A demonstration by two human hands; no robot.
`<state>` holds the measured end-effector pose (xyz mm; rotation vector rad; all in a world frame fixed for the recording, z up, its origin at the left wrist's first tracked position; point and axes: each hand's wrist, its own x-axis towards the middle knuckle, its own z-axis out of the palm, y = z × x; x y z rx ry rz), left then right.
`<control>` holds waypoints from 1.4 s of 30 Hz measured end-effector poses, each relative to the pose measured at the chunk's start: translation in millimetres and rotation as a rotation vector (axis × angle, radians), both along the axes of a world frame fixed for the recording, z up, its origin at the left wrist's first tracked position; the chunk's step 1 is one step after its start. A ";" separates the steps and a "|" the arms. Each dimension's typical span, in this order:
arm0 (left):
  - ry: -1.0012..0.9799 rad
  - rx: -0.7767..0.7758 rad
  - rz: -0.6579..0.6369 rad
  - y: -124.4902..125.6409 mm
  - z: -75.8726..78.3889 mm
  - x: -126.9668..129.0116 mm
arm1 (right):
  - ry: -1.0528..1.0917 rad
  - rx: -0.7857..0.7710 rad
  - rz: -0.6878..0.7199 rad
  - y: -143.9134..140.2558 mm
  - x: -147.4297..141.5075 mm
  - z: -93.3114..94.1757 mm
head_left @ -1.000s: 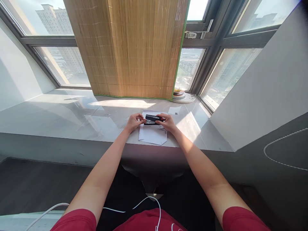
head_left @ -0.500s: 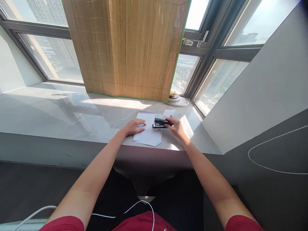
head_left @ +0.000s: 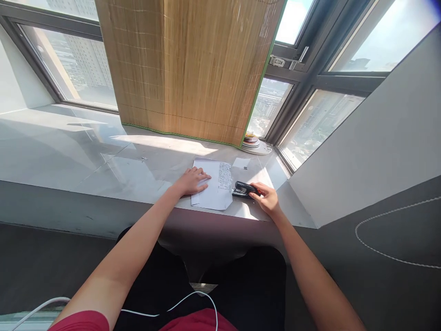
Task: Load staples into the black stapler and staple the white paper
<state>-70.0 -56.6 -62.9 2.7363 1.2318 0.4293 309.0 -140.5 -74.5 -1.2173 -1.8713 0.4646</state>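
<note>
And here we are at the sunlit windowsill (head_left: 165, 179), with the sheet of paper (head_left: 208, 193) lying flat near its front edge; call that paper the centre of the dial, twelve toward the window. At nine o'clock, the left hand (head_left: 193, 181) is palm down across the paper's edge, fingers loosely spread, open and gripping nothing. Over at three, there's the black stapler (head_left: 245, 189), its nose pointing back toward nine, right beside the paper's edge; whether the two touch, I can't tell. Its top arm sits raised off the base at the nose, a gap plain to see. The right hand (head_left: 266, 198) has its fingers closed around the stapler's rear end, a touch of red showing by the fingertips. Dense dark writing (head_left: 225, 175) runs down the paper's one-to-three o'clock side, and the corner at five is cut or folded, hard to say which. Out at two, a small white slip (head_left: 241, 162), a little dark piece (head_left: 245, 168) at its near edge. Farther off, between one and two, stacked plates (head_left: 253, 145) by the window, and toward eleven hangs the bamboo blind (head_left: 193, 69).
</note>
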 end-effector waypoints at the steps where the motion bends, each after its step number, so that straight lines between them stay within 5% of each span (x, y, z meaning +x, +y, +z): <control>1: -0.010 0.005 0.002 -2.0 1.2 2.0 | -0.012 -0.007 0.014 0.8 -0.9 0.2; 3: -0.049 -0.014 -0.053 -8.1 4.7 10.3 | -0.029 -0.018 0.019 0.6 -1.3 0.3; 7: -0.071 -0.125 -0.431 -26.9 11.0 39.9 | -0.070 -0.004 0.018 -5.3 -5.7 3.9; 9: -0.053 -0.171 -0.483 -35.7 10.7 52.4 | -0.086 0.027 0.045 -8.3 -12.5 7.2; 20: -0.153 -0.212 -0.451 -43.4 11.4 53.7 | -0.082 0.120 0.101 -4.6 -65.4 10.2; 25: -0.102 -0.239 -0.416 -45.4 9.0 39.2 | -0.149 0.140 0.105 -5.2 -67.9 7.9; 31: -0.060 -0.203 -0.391 -53.0 -3.4 49.0 | -0.347 0.204 0.070 -8.9 -69.0 9.8; 42: -0.159 -0.208 -0.369 -57.4 -3.3 52.9 | -0.523 0.272 -0.024 -12.6 -72.5 11.9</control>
